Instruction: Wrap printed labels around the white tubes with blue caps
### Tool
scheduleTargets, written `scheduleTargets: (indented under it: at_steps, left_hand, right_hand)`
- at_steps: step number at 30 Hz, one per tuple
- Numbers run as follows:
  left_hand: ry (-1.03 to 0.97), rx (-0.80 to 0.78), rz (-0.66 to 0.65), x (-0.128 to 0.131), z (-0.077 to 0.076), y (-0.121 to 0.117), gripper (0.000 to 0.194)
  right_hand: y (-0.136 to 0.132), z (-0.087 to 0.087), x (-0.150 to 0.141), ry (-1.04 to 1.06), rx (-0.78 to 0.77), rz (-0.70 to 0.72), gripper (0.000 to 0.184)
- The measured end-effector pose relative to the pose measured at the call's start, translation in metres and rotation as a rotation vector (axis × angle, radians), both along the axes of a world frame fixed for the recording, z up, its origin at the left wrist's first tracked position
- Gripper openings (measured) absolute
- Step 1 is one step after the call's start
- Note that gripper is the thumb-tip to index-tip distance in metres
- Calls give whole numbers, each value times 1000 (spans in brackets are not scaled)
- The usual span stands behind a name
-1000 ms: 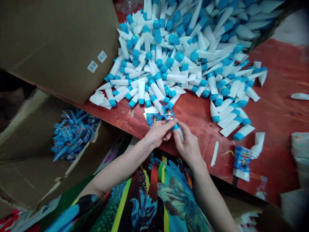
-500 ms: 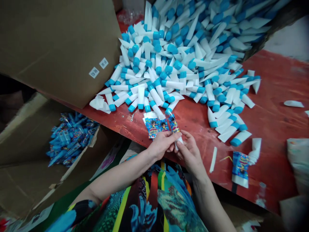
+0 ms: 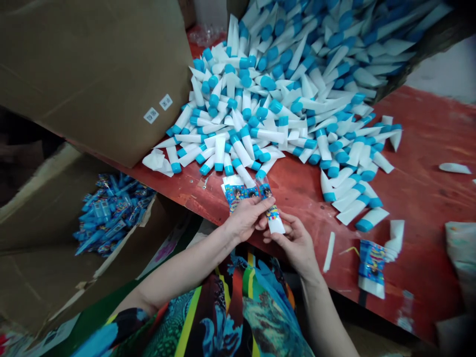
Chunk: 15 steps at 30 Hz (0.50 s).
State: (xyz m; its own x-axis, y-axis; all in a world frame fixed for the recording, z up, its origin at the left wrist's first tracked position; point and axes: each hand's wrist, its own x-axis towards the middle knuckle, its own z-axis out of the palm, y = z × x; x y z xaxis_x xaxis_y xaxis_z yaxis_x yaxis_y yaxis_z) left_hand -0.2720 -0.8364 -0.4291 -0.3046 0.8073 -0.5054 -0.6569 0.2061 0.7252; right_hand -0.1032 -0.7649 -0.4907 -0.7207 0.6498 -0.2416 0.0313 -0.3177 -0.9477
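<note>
Both my hands are in front of me over the table's near edge, holding a small blue printed sleeve (image 3: pixel 265 192) with a cartoon figure and a flat white lower end. My left hand (image 3: pixel 247 218) pinches it from the left, thumb across its middle. From the right, my right hand (image 3: pixel 297 243) has thumb and fingers closed at the white end. Whether a tube sits inside the sleeve, I cannot tell. Just behind my left hand lie flat printed sleeves (image 3: pixel 235 192), partly covered. Beyond them spreads a big pile of white tubes with blue caps (image 3: pixel 256 116).
An open carton (image 3: pixel 48 198) at lower left holds many blue printed items (image 3: pixel 111 213). A large cardboard box (image 3: pixel 92 64) stands behind it. On the red table (image 3: pixel 420 198) at right lie a bundle of printed sleeves (image 3: pixel 372 265), a white strip (image 3: pixel 328 252) and one loose tube (image 3: pixel 454 168).
My left thumb has shifted up the sleeve, and my right hand has moved slightly lower and to the right. More of the white end shows between them. The view has shifted a little.
</note>
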Motion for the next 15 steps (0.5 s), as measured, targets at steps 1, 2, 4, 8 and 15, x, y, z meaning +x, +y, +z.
scheduleTargets:
  at_steps: [1,2,4,8,15]
  left_hand:
    - [2,1,-14,3,-2,0,43]
    - [4,-5,-25,5,-3,0,45]
    - [10,-22,-34,9,-4,0,49]
    - [18,-26,-56,15,-5,1,52]
    - [75,-35,-149,24,-11,3,49]
  right_hand:
    - [0,0,-3,13,-7,-34,59]
    - [0,0,-5,21,-14,-62,56]
    - [-2,1,-8,21,-26,-86,55]
    - [-8,4,-8,-5,-43,-115,57]
    - [-12,9,-8,-60,-69,-138,68]
